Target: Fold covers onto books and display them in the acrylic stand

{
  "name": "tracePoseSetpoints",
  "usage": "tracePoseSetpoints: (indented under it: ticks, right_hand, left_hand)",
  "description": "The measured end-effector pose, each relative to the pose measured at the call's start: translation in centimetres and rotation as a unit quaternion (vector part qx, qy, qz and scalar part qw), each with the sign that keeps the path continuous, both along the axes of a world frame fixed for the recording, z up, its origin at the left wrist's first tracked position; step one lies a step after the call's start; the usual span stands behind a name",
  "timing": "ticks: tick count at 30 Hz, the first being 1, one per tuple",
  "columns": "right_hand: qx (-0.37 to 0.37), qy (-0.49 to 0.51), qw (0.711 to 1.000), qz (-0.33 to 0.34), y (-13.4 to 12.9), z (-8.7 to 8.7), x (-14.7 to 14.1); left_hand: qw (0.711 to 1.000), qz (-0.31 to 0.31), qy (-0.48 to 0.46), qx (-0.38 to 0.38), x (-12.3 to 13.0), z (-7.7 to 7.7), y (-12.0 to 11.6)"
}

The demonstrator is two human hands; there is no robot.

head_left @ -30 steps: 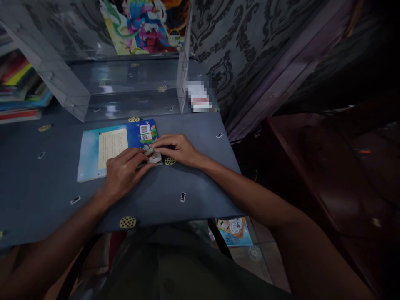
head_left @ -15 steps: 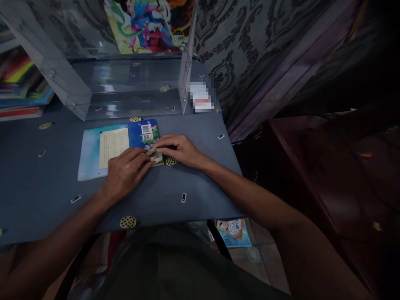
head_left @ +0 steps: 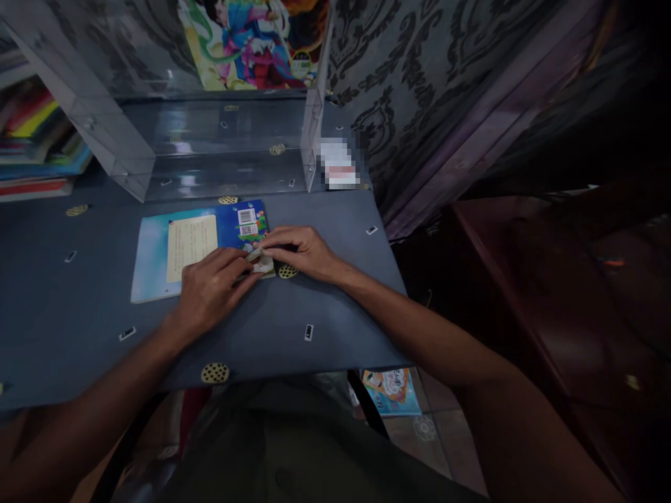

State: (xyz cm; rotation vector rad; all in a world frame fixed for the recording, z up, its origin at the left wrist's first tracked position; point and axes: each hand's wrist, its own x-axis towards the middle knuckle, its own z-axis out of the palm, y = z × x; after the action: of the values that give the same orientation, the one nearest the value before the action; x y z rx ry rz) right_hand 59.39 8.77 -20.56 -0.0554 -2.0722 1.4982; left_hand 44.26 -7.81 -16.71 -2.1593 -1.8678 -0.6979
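A blue book [head_left: 227, 229] lies on the cloth-covered table [head_left: 262, 328], its back cover with a barcode and a cream text panel facing up. Its lower right corner looks bent upward, showing a bit of pages. My left hand [head_left: 212, 285] rests over the book's lower edge, with fingers and thumb closed about that corner. From the right, my right hand [head_left: 307, 253] pinches the raised corner between thumb and fingertips. My fingers hide part of the corner.
Behind the book stands a clear acrylic shelf [head_left: 309, 150] with a colourful picture book [head_left: 251, 45]. Stacked books [head_left: 39, 129] are at the left. A blurred white item [head_left: 338, 164] sits right of the shelf. Another book [head_left: 393, 391] lies low, beyond the table's front edge.
Almost nothing differs. Both hands keep their places at the book's corner, and the view has shifted very slightly.
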Motion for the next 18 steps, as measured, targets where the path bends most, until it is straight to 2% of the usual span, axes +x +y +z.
tracePoseSetpoints:
  ticks: [8, 18]
  right_hand:
    - [0.006, -0.015, 1.0, -0.008, 0.04, -0.02, 0.03]
    - [0.003, -0.009, 1.0, -0.006, 0.0, -0.05, 0.03]
  left_hand:
    - [1.0, 0.017, -0.009, -0.025, 0.04, 0.05, -0.06]
    - [1.0, 0.012, 0.01, -0.006, 0.22, -0.01, -0.06]
